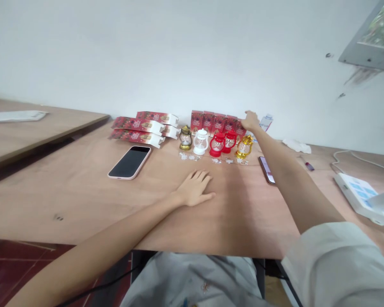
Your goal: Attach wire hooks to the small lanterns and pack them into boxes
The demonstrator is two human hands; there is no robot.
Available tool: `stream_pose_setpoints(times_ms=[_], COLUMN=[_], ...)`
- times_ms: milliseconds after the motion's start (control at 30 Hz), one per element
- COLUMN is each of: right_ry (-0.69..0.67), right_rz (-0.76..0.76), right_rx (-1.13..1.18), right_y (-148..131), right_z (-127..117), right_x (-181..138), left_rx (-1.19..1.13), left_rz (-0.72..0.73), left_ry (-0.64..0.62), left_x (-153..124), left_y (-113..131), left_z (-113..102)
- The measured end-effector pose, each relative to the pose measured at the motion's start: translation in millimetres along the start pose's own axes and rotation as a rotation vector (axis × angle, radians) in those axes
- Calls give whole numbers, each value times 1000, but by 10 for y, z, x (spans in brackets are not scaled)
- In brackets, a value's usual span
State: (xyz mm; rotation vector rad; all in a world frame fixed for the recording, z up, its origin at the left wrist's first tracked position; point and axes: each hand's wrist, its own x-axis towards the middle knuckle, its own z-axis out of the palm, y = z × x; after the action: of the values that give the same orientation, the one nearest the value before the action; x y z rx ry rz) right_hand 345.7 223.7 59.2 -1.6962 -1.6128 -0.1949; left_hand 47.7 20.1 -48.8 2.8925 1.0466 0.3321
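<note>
My left hand [194, 187] lies palm down on the wooden table with its fingers spread, holding nothing. Stretched far forward, my right hand [250, 121] is at the right end of a row of upright red printed boxes, its fingers closed round the top of the end box [241, 129]. In front of the row stand small lanterns: a bronze one [186, 138], a white one [200, 142], two red ones, the nearer red lantern [217, 145] overlapping the other red lantern [230, 140], and a gold one [244, 147]. Small clear packets [216, 160] lie before them.
Red-and-white boxes [137, 130] with open flaps lie stacked at the left back. A phone [130, 162] rests left of my left hand; another phone [267, 169] is partly under my right forearm. At right are a white tissue [297, 146], a cable [336, 160] and a white power strip [365, 196].
</note>
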Motion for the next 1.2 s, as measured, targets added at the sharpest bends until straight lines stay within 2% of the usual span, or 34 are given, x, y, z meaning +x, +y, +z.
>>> stream_pose_setpoints(times_ms=[67,133,167,267,333,367,433,500,633,700,767,867,933,967,1033,1067,1133,1200], right_ry=[138,184,125,-197,-306,-351,-439,-464,-421,-365,-262,-117,-190,-269,-361,-362,-364,-385], right_rz=[0,-127,-221,-502,-607,-613,-610,-620,-651,-636,-544,-222,5,117,362,457,576,613], right_rx=[-13,-5,-4,-54,-126,-155,-169,-159,-103,1,295,934,1255,1368,1520,1573,1637,1656], right_y=[-243,-581,-769,-1305,-1577,-1679,-1823,-1908,-1992,-1984,-1913,-1668,-1430,-1301,-1050,-937,-754,-635], right_z=[4,51,93,278,417,480,582,634,557,442,304,97,-29,-86,-181,-217,-260,-266], right_x=[-40,-135,-203,-439,-569,-615,-670,-691,-720,-751,-807,-970,-1139,-1237,-1442,-1543,-1733,-1900], left_rx=[6,2,-6,-45,-64,-69,-76,-88,-149,-161,-106,84,150,155,133,118,95,82], left_rz=[0,-11,-20,-48,-54,-55,-58,-65,-99,-215,-366,-485,-567,-602,-651,-657,-646,-617], left_ry=[-7,-13,-15,-14,-9,-6,-2,3,41,104,195,298,304,287,235,214,196,209], left_x=[4,9,11,16,16,16,16,21,64,100,129,137,120,110,95,93,103,127], left_y=[0,-1,-2,-5,-7,-9,-13,-19,-44,-81,-151,-315,-434,-487,-574,-608,-665,-716], left_z=[0,-6,-10,-29,-40,-44,-43,-34,-18,-35,-75,-153,-192,-203,-210,-207,-198,-188])
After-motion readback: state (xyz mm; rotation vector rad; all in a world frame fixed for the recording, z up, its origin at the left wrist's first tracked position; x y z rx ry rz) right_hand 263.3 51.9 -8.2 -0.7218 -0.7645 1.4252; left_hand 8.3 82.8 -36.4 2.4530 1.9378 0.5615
